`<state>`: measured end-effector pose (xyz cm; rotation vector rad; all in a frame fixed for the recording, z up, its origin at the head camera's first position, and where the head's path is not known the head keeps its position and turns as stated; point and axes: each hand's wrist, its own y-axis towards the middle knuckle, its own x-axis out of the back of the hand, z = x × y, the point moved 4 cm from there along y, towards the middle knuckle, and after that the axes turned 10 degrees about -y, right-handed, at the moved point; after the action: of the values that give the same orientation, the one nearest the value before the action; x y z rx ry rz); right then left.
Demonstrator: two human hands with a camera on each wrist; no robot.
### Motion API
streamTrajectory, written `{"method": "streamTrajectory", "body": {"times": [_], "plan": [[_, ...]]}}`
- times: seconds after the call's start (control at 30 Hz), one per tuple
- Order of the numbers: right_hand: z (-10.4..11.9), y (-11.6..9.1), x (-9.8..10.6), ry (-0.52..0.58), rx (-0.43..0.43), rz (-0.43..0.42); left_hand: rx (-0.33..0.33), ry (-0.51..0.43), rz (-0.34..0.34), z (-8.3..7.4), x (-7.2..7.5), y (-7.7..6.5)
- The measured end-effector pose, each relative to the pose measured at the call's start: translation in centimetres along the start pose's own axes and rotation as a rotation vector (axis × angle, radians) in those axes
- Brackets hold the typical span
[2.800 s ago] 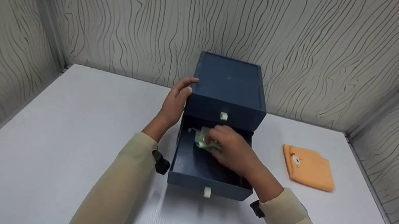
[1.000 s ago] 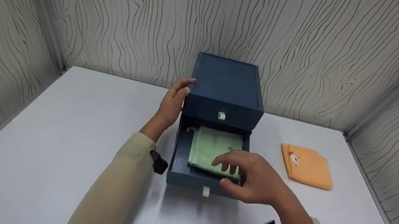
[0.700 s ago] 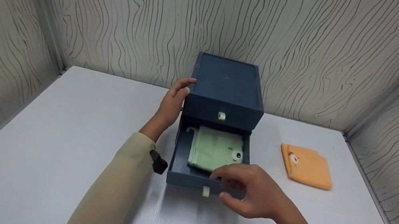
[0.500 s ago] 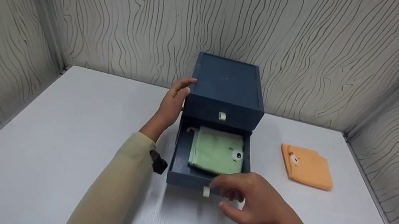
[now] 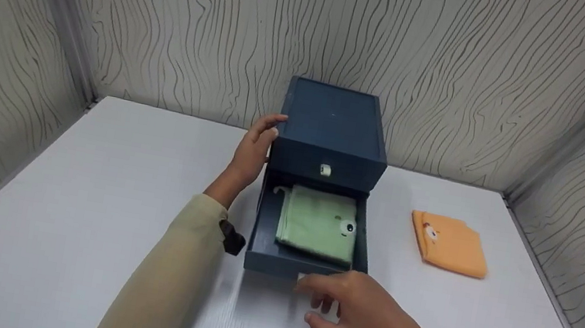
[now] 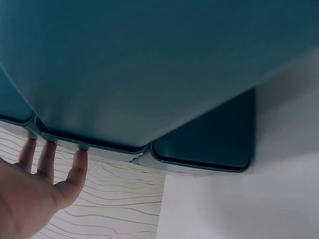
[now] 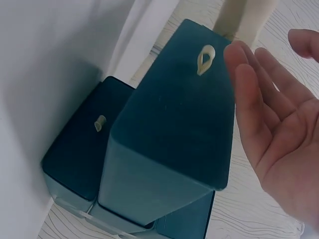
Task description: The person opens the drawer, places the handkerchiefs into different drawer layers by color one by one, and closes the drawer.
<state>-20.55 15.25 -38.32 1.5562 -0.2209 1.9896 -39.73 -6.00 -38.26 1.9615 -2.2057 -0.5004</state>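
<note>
A dark blue drawer cabinet (image 5: 334, 116) stands at the back of the table, one drawer (image 5: 271, 265) pulled out toward me. Inside it lies a folded green cloth (image 5: 315, 224) with an embroidered animal face. My left hand (image 5: 252, 151) rests against the cabinet's left side; in the left wrist view its fingertips touch the casing. At the drawer's front is my right hand (image 5: 354, 312), fingers loosely bent, thumb apart, holding nothing. The right wrist view shows its fingers beside the drawer front, near a pale loop pull (image 7: 205, 59), apart from it.
A folded orange cloth (image 5: 454, 246) with an animal face lies on the white table (image 5: 102, 197), right of the cabinet. Another drawer (image 7: 77, 139) with a pale loop sits pushed in below the pulled-out one. Patterned walls (image 5: 220, 27) surround the table.
My right hand has let go of the green cloth, now flat in the drawer, and moved back and down to the drawer's front. The left hand stays on the cabinet.
</note>
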Motion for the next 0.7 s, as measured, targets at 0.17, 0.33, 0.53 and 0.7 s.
{"method": "streamTrajectory", "body": {"times": [0.17, 0.33, 0.53, 0.7], "plan": [[0.0, 0.1, -0.7, -0.012, -0.067, 0.024, 0.000, 0.001, 0.001, 0.0, 0.1, 0.0], [-0.2, 0.2, -1.4, 0.003, -0.162, 0.110, 0.001, -0.015, 0.006, 0.1, 0.0, 0.1], [-0.4, 0.1, -2.2, -0.006, -0.184, 0.137, -0.008, -0.030, 0.011, 0.0, 0.0, 0.0], [-0.6, 0.1, -2.5, -0.004, -0.207, 0.135, -0.002, -0.028, 0.011, 0.0, -0.1, -0.1]]}}
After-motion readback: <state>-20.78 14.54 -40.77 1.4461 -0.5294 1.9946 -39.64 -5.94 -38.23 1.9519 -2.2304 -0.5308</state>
